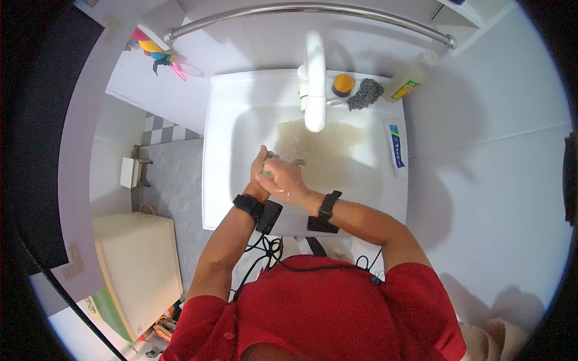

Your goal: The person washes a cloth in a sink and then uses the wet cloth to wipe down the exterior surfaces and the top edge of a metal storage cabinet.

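Over the white rectangular sink (217, 180), the two bare hands met just left of the middle, above cloudy brownish water (337, 153). The left hand (259, 175) was partly open, its fingers pointing away from the body; the right hand (285, 179), fingers curled, pressed across it. A small greyish-green thing (268, 169) showed between them (mostly hidden, so which hand had hold of it I could not tell). White flecks dotted the back of the right hand. Beyond stood a curved white faucet (315, 84), and to its right a round yellow-and-black container (344, 85) sat beside a dark grey mesh scrubber (365, 94). A clear bottle with a yellow-green label (409, 83) stood at the far right corner; a white-and-blue tube (395, 147) lay along the right rim.
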Demonstrator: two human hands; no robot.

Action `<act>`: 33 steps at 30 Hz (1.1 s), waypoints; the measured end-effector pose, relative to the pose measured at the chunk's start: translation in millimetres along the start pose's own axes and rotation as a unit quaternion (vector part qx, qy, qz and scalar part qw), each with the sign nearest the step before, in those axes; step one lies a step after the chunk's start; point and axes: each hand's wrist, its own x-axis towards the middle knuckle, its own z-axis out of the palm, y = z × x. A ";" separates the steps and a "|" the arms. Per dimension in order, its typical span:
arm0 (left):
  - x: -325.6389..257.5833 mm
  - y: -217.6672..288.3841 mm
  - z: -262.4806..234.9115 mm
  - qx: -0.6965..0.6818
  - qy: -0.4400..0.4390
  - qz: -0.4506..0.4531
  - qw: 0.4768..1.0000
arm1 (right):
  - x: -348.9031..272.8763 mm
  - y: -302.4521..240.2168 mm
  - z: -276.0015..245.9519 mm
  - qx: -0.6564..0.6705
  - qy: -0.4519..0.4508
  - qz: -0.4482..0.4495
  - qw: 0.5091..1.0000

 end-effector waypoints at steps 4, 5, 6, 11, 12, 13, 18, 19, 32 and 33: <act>-1.7 -23.6 14.2 0.352 0.050 0.140 0.924 | 18.4 34.8 -21.8 -0.064 -0.002 0.091 0.994; -2.0 -27.2 32.1 0.059 0.148 -0.003 0.987 | 24.7 42.5 -31.8 -0.116 -0.008 0.127 0.985; 0.6 -29.1 39.3 0.103 0.151 0.003 0.983 | 21.9 44.7 -32.1 -0.117 -0.007 0.127 0.985; 12.5 -7.3 -19.7 0.054 0.098 -0.027 0.993 | -7.8 7.7 2.7 -0.053 0.015 -0.028 0.998; 6.4 -7.5 -12.8 0.131 0.053 0.008 0.990 | -5.0 8.4 0.5 -0.056 0.018 -0.026 0.998; 3.9 -10.6 -6.9 0.169 0.029 0.023 0.985 | -0.8 9.7 -2.4 -0.060 -0.002 -0.026 0.998; -0.4 -28.0 29.7 0.118 0.154 -0.016 0.981 | 29.1 47.7 -37.9 -0.161 -0.045 0.117 0.979; 2.5 -27.3 23.7 0.118 0.150 -0.012 0.982 | 28.8 54.2 -42.1 -0.187 -0.067 0.130 0.972; 2.4 -2.9 -22.2 0.072 0.217 -0.125 0.965 | 0.3 40.9 -0.5 0.135 -0.203 0.142 0.959; 7.0 1.1 -40.9 0.082 0.150 -0.079 0.982 | -3.0 17.3 -0.5 0.092 -0.232 0.085 0.965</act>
